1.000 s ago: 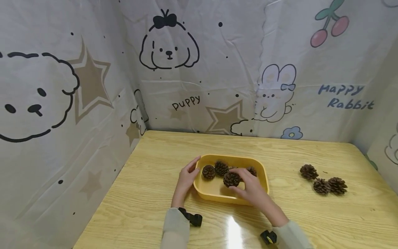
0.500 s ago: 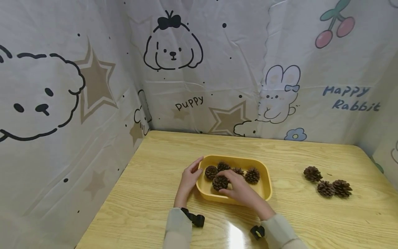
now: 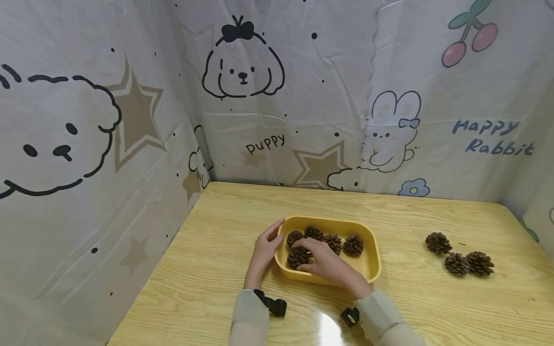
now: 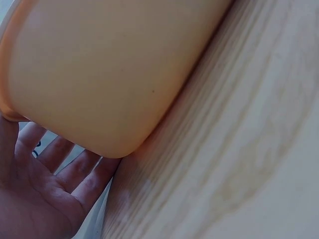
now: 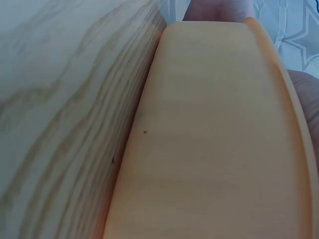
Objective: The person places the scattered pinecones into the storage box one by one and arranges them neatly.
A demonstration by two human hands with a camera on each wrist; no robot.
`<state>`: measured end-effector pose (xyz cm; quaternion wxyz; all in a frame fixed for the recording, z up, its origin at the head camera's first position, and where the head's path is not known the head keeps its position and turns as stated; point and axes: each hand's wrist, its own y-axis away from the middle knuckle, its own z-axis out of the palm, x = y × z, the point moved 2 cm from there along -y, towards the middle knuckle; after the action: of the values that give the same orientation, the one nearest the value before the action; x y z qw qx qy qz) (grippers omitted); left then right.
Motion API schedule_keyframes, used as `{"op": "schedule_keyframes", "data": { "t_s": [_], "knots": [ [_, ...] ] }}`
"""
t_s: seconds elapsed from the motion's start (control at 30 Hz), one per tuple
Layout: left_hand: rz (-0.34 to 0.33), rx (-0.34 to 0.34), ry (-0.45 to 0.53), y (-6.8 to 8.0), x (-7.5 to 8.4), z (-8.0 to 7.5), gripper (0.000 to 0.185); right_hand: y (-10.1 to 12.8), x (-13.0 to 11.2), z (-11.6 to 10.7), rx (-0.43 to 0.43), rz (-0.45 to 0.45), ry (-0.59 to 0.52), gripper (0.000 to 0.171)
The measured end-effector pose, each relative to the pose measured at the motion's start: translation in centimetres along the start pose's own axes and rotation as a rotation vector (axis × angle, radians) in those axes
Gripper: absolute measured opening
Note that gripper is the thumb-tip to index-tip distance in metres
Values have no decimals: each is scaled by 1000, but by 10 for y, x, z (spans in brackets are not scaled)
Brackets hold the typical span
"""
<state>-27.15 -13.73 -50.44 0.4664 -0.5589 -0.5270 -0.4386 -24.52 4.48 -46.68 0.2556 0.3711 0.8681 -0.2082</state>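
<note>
A shallow yellow plastic bin (image 3: 376, 254) stands on the table with several brown pine cones in it. My left hand (image 3: 265, 247) holds the bin's left end; in the left wrist view its fingers (image 4: 75, 169) lie along the outer wall, the thumb at the rim. Reaching over the front rim, my right hand (image 3: 322, 259) grips a pine cone (image 3: 298, 258) in the front left part of the bin. Behind it are a pine cone (image 3: 295, 238) and another pine cone (image 3: 313, 233). The right wrist view shows mostly the bin's outer wall (image 5: 209, 124), which hides the held cone.
On the wooden table (image 3: 207, 254), three loose pine cones lie right of the bin: one pine cone (image 3: 438, 243) behind, a pine cone (image 3: 456, 264) and a pine cone (image 3: 479, 264) touching in front. A printed cloth (image 3: 268, 110) hangs behind and at the sides.
My right hand has moved left inside the bin with the pine cone, uncovering cones on the right. My left hand stays at the bin's left end. The head view has shifted slightly.
</note>
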Motion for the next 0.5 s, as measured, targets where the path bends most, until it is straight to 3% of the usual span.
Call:
{"op": "schedule_keyframes", "data": {
  "t_s": [0.37, 0.5],
  "knots": [
    [-14, -4, 11, -2, -5, 0, 47, -10, 0, 7, -31, -43, 20, 44],
    [0, -16, 7, 9, 18, -3, 46, -12, 0, 8, -57, -49, 38, 44]
  ]
}}
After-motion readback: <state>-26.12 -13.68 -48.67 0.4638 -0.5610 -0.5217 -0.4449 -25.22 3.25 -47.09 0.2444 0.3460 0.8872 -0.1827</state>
